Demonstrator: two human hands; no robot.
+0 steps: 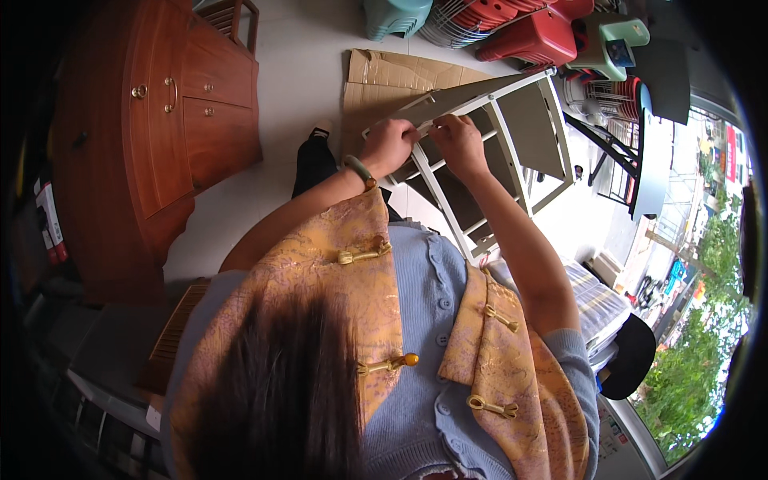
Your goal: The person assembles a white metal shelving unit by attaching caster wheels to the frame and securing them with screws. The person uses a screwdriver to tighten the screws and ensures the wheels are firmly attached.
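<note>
A white-framed cabinet (528, 118) with grey panels and open compartments stands tilted in front of me. Both hands meet at its near upper edge. My left hand (387, 149), with a bangle on the wrist, has its fingers pinched together at the corner of the frame. Just right of it, my right hand (459, 146) is also closed, its fingertips against the same white bar. Whatever small thing the fingertips hold, if any, is hidden by the fingers.
Flattened cardboard (384, 70) lies on the floor beneath and behind the cabinet. A reddish wooden cupboard (216, 128) stands at left. Red stools (532, 40) and a green stool (612, 36) are stacked at the back. A folding table (644, 172) leans at right.
</note>
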